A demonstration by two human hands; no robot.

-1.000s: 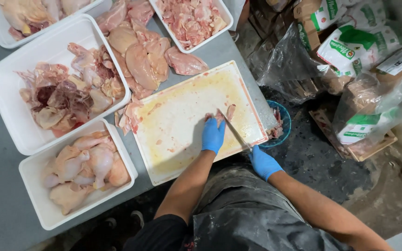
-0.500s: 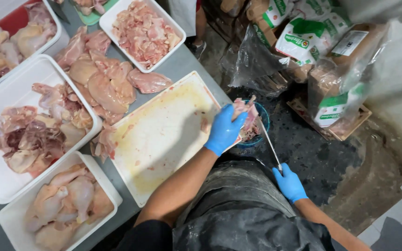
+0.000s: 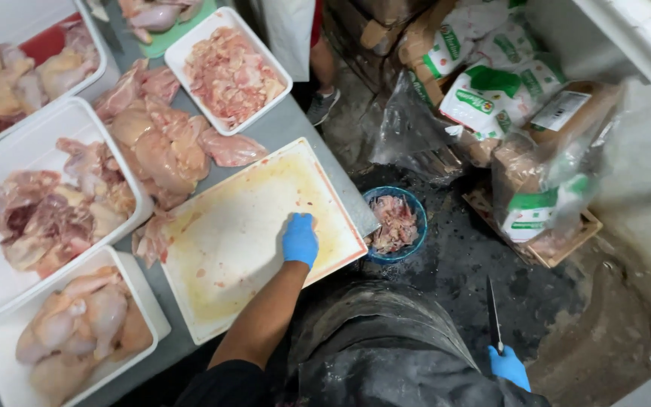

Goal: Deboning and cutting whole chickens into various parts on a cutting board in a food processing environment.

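In the head view we see the left hand (image 3: pixel 300 239) in a blue glove lying flat and released on the stained white rectangular cutting board (image 3: pixel 242 241), holding nothing. Well apart at the near right, the gloved right hand (image 3: pixel 508 367) is clenched around the handle of a thin-bladed knife (image 3: pixel 493 315) pointing away. Just right of the board sits a round blue bowl of raw chicken scraps (image 3: pixel 393 224).

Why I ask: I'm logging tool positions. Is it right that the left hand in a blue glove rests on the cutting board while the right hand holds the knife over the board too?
Not quite. In the head view the left hand does rest on the cutting board, but the right hand holds the knife off to the side, over the dark floor, clear of the board.
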